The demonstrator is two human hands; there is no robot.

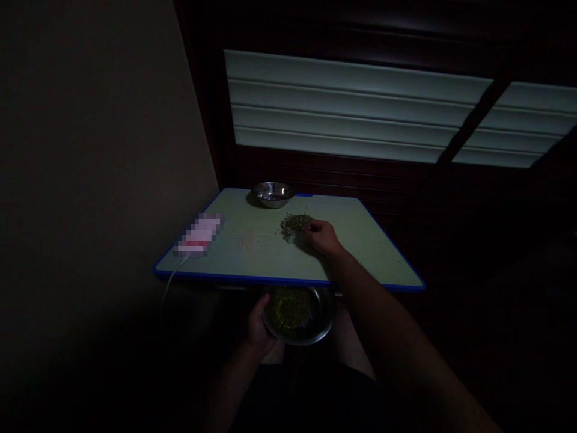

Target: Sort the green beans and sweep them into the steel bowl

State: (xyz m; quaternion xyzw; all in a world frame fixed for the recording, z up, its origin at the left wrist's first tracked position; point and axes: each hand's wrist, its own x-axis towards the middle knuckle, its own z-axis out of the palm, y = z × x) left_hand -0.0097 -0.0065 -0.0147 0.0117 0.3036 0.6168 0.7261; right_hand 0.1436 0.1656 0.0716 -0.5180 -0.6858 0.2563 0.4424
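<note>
My left hand [260, 328] is closed on the rim of a metal bowl [325, 328], which it holds below the table's front edge, over my lap. Small greenish grains or beans lie in that bowl. On the tabletop, a loose pile of similar dark green grains [295, 224] is spread out. At the pile's right side is my right hand [322, 236], with thumb and fingers pinched together over the near grains. Whatever may be between the fingertips is too small and dark to make out.
The pale green table [360, 264] has a blue edge. At its back stands a second metal bowl [273, 195]. A pixelated flat object [198, 234] with a white cable [169, 279] lies at left. Pale bits [249, 240] lie left of the pile. A wall and slatted panels surround the table.
</note>
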